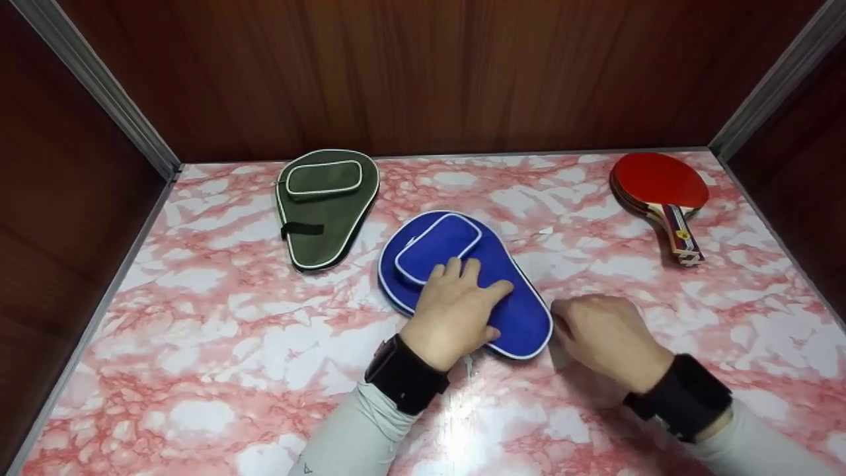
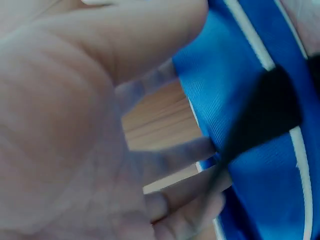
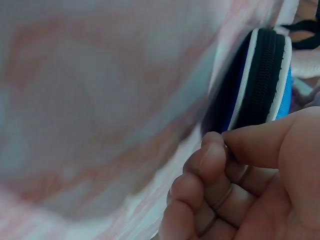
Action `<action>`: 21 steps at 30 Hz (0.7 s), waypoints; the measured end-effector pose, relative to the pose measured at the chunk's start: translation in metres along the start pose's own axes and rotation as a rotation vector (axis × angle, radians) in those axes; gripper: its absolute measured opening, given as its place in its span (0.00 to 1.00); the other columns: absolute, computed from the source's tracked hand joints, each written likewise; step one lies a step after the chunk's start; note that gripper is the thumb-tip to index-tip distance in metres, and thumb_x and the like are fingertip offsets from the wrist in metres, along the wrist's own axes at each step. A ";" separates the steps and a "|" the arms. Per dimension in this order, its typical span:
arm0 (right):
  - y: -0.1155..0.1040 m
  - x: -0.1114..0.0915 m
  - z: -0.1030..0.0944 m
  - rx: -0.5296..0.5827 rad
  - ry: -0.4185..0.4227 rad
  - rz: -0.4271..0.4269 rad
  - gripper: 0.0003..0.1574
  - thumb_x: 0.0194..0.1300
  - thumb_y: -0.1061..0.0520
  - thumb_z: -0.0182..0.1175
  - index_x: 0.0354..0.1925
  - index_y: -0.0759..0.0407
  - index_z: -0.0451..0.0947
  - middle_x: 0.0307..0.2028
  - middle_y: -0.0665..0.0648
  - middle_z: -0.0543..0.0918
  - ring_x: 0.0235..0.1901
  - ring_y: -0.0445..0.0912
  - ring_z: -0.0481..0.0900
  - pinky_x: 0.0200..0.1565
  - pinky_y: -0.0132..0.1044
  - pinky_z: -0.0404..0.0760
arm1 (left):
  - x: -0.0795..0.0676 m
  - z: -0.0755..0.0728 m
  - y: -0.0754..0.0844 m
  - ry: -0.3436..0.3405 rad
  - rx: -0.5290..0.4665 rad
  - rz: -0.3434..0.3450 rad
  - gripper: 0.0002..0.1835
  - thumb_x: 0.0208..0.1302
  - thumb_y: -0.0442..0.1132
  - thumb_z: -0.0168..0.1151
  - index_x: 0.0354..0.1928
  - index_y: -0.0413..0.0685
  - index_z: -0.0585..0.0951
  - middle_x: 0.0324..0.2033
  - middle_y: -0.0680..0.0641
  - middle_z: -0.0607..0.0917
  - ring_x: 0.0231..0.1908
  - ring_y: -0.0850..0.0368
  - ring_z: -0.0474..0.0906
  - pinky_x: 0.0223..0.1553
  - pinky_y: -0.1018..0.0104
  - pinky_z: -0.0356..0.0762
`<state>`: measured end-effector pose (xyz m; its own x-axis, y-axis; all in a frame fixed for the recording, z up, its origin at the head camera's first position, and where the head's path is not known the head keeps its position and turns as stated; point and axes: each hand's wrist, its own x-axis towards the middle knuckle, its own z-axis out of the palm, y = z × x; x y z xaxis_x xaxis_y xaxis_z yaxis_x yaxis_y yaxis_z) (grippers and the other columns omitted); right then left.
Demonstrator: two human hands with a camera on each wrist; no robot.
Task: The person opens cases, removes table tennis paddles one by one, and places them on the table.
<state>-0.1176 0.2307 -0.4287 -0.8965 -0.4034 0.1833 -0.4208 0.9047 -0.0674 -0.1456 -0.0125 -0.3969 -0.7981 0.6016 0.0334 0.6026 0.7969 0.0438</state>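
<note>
A blue table tennis paddle case (image 1: 522,320) with white piping and a raised pocket (image 1: 439,244) lies flat on the table, its narrow end towards me. My left hand (image 1: 453,317) rests across the middle of it with fingers spread. A black strap (image 2: 272,107) crosses the case's edge in the left wrist view. At the narrow end is my right hand (image 1: 605,340), thumb and forefinger pinched together right at the case's black zipper (image 3: 261,75). The fingertips hide the zipper pull between them.
A green paddle case (image 1: 330,221) with a pocket and black strap lies at the back left. Stacked red table tennis paddles (image 1: 661,180) lie at the back right, handles towards me. Dark wood panels (image 1: 436,79) wall the back and sides of the marbled table (image 1: 231,370).
</note>
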 end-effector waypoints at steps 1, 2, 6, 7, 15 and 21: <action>0.003 0.003 0.000 0.002 0.005 0.006 0.19 0.71 0.58 0.69 0.24 0.48 0.74 0.18 0.49 0.75 0.22 0.54 0.82 0.25 0.55 0.76 | 0.001 0.002 0.002 0.014 0.011 0.000 0.37 0.65 0.62 0.79 0.74 0.65 0.81 0.67 0.41 0.80 0.68 0.40 0.74 0.66 0.45 0.72; 0.006 0.005 0.001 0.007 0.011 0.011 0.19 0.71 0.59 0.69 0.24 0.49 0.75 0.18 0.50 0.77 0.23 0.55 0.82 0.25 0.56 0.76 | 0.003 0.004 0.005 0.024 0.016 -0.001 0.37 0.66 0.62 0.78 0.73 0.62 0.81 0.67 0.42 0.80 0.68 0.41 0.73 0.68 0.46 0.72; 0.014 0.015 0.003 0.023 0.027 0.021 0.18 0.70 0.63 0.67 0.24 0.50 0.75 0.19 0.51 0.79 0.25 0.57 0.84 0.26 0.57 0.77 | 0.006 0.010 0.010 0.051 0.004 -0.011 0.38 0.67 0.62 0.77 0.73 0.52 0.80 0.69 0.42 0.78 0.69 0.42 0.73 0.71 0.47 0.71; 0.015 0.016 0.003 0.019 0.028 0.021 0.18 0.69 0.63 0.67 0.25 0.50 0.74 0.19 0.52 0.79 0.25 0.57 0.84 0.26 0.58 0.77 | 0.006 0.011 0.011 0.061 0.000 -0.014 0.38 0.67 0.61 0.77 0.73 0.51 0.79 0.69 0.42 0.78 0.69 0.42 0.74 0.71 0.47 0.72; 0.011 0.011 0.001 -0.043 0.013 0.013 0.18 0.69 0.62 0.68 0.24 0.52 0.75 0.18 0.53 0.77 0.22 0.55 0.81 0.24 0.56 0.78 | 0.005 0.012 0.013 0.126 0.019 -0.020 0.38 0.65 0.62 0.79 0.70 0.50 0.81 0.65 0.42 0.80 0.65 0.42 0.77 0.66 0.47 0.76; 0.006 -0.002 -0.001 -0.018 -0.054 0.013 0.20 0.73 0.59 0.67 0.23 0.50 0.75 0.15 0.48 0.72 0.19 0.50 0.78 0.24 0.54 0.77 | 0.006 0.013 0.012 0.111 0.025 -0.020 0.38 0.65 0.63 0.78 0.70 0.51 0.80 0.64 0.43 0.81 0.64 0.43 0.77 0.65 0.48 0.77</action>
<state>-0.1181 0.2370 -0.4290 -0.9084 -0.3978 0.1289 -0.4068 0.9121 -0.0519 -0.1432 0.0016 -0.4093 -0.8039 0.5773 0.1430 0.5856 0.8103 0.0210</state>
